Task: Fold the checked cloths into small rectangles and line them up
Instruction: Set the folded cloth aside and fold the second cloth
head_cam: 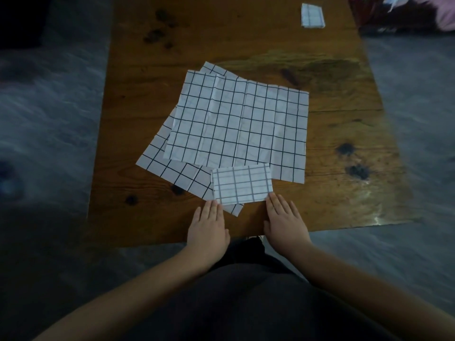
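A small folded checked rectangle (242, 184) lies on the near edge of a stack of unfolded white cloths with black grid lines (236, 124) in the middle of the wooden table (332, 200). My left hand (208, 227) lies flat with straight fingers, its fingertips at the rectangle's near left corner. My right hand (283, 221) lies flat too, fingertips touching the near right corner. Another folded checked rectangle (312, 15) sits far off at the table's back right.
Dark knots and stains mark the table top. A pink and dark heap (418, 13) lies past the table's back right corner. Grey floor surrounds the table on both sides. My dark-clothed lap fills the bottom of the view.
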